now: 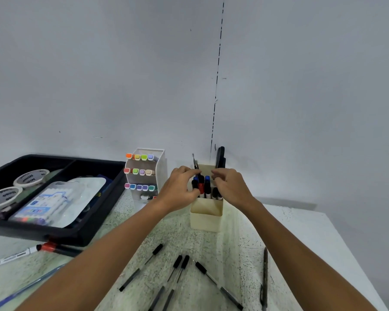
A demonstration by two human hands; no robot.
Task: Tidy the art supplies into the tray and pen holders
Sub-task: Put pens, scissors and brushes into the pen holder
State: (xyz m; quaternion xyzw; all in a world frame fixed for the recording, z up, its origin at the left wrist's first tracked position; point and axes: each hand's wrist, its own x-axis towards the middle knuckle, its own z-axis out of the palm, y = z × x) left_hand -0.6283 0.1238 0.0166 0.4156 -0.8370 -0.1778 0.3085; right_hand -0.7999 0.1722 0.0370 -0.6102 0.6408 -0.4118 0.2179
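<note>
Both hands up at the cream pen holder (206, 217), just above centre of the view. Left hand (180, 190) at the holder's 9 o'clock side, fingers curled and pinching a black marker (195, 184) among the upright markers (207, 186) inside. Right hand (230, 187) at the 3 o'clock side, fingers bent over the marker tops; cannot tell whether gripping one or only touching. Blue, red and black caps packed together in the front part of the holder, a dark tool (220, 156) sticking up from the back part.

At 9 o'clock of the holder, just beside it, a white tiered rack (161, 167) with rows of pastel-capped markers (139, 171). Farther out at 9 o'clock, a black tray (92, 230) on the surface (301, 243), holding two tape rolls (30, 178) in its left compartment and a clear packet of pens (43, 204) in the right one.

Near the bottom of the view, at 6 o'clock of the holder, loose black-capped pens (218, 285) scattered on the surface, well apart from the holder. One dark pen (265, 274) alone at 5 o'clock. At 8 o'clock, just below the tray's front wall, a red-capped marker (54, 248) and a white marker (11, 257) lying flat.
</note>
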